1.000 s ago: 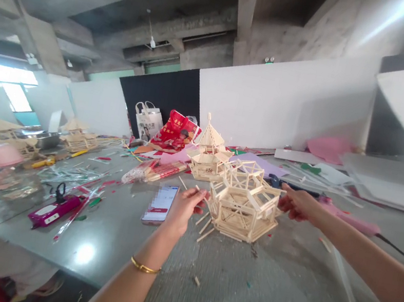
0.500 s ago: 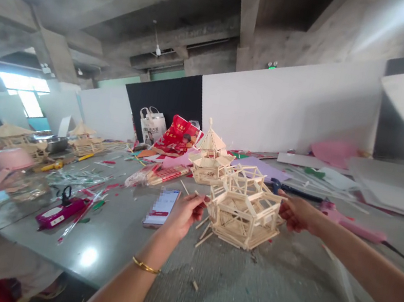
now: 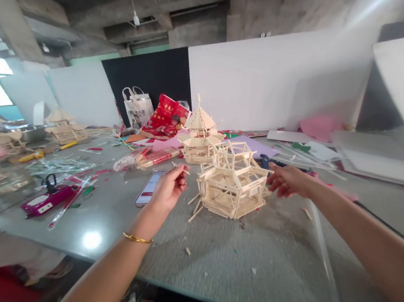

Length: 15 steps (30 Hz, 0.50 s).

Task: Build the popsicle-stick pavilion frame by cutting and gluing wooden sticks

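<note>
A many-sided model frame of thin wooden sticks (image 3: 235, 196) stands on the grey table, with a smaller upper ring on top. My left hand (image 3: 170, 187), with a gold bangle at the wrist, is closed in a pinch on a short wooden stick (image 3: 185, 170), just left of the frame and apart from it. At the frame's upper right edge, my right hand (image 3: 287, 180) has its thumb and forefinger closed on the rim, other fingers curled. Behind stands a stick pavilion with a pointed roof (image 3: 203, 120). Loose sticks (image 3: 196, 210) lie against the frame's left base.
A phone (image 3: 148, 188) lies beside my left hand, with a purple power strip (image 3: 48, 201) further left. Behind my right hand is a dark-blue-tipped tool (image 3: 264, 160). A red bag (image 3: 166, 118), plastic strips and white boards (image 3: 381, 156) lie further back. A co-worker sits at left.
My left hand has drawn away from the frame's left side with the stick. My right hand stays at the right edge. The camera view has shifted, so everything appears higher and further left.
</note>
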Tool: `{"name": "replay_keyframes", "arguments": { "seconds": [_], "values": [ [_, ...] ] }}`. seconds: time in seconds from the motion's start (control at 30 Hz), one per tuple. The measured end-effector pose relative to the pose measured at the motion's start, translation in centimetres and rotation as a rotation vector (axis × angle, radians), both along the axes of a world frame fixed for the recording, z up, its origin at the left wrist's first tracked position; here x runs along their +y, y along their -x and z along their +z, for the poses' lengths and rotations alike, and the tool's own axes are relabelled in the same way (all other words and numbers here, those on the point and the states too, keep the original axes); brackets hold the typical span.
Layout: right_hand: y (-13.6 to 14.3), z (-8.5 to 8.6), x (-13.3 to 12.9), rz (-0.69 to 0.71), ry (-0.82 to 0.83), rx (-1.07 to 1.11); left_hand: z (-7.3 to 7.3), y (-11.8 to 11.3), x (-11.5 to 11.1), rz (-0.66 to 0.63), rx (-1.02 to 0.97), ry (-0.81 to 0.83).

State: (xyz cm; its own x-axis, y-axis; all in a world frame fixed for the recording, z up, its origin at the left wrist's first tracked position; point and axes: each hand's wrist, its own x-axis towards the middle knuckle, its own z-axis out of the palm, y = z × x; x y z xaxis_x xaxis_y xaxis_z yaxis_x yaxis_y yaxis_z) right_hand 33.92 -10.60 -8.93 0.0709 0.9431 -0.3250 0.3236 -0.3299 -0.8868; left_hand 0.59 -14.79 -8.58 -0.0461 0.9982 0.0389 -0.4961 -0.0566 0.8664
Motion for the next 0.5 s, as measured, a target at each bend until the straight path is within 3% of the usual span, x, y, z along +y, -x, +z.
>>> {"name": "replay_keyframes", "arguments": {
  "seconds": [0.1, 0.23, 0.4, 0.5],
  "values": [
    [-0.1, 0.1, -0.2, 0.176, 0.135, 0.032, 0.0, 0.0, 0.0, -0.009, -0.02, 0.001],
    [0.4, -0.2, -0.3, 0.313, 0.161, 0.071, 0.2, -0.2, -0.2, -0.025, -0.033, 0.009],
    [1.2, 0.0, -0.7, 0.32, 0.106, -0.038, 0.2, -0.4, -0.5, -0.038, -0.067, -0.012],
    [1.2, 1.3, -0.9, 0.227, 0.029, -0.217, 0.3, -0.2, -0.7, -0.01, -0.085, -0.063]
  ]
}}
